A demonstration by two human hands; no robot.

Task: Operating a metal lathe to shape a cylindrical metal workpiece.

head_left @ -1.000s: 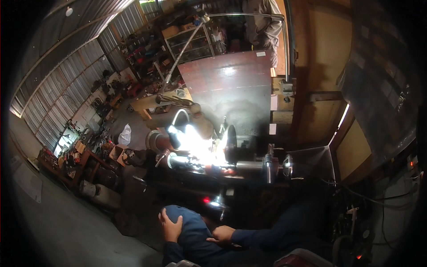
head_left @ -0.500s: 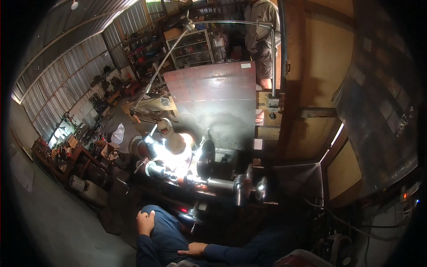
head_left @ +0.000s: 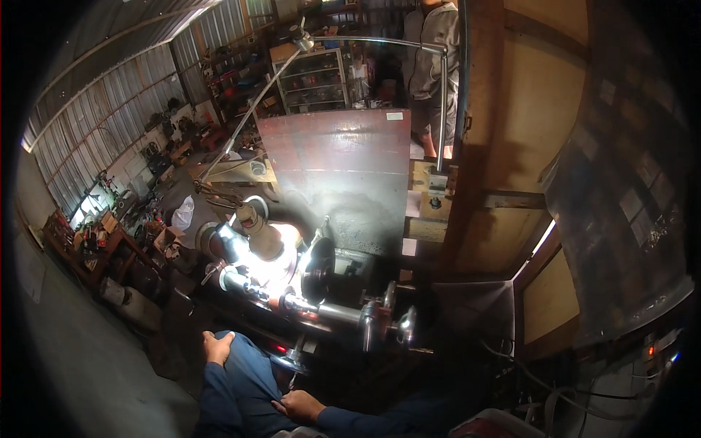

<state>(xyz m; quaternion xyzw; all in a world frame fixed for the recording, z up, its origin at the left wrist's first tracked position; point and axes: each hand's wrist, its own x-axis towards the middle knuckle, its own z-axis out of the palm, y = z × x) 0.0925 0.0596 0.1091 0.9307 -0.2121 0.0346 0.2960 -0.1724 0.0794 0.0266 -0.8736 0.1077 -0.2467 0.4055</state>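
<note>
My left hand [head_left: 217,348] rests on the side of my bent knee, its thumb and forefinger apart; the other fingers are partly hidden. Lower down, my right hand [head_left: 301,406] is closed with a fold of my blue trouser leg [head_left: 252,376] pinched at its fingertips. Both hands are off the machine. Beyond the knee stands a lathe-like grinding machine, with a bright metal shaft [head_left: 339,314] and a dark round wheel [head_left: 319,270]. A work lamp [head_left: 265,241] on a jointed arm floods its middle with glare, which hides detail there.
A large metal sheet [head_left: 339,157] stands behind the machine. Another person [head_left: 432,66] stands at the back right. Cluttered shelves [head_left: 314,80] and a wooden bench [head_left: 91,248] line the back and left. Cables [head_left: 577,390] run at the lower right.
My right hand has gone from an extended finger on the thigh to a pinch on the trouser cloth. My left hand stays at the knee. The whole view has shifted slightly.
</note>
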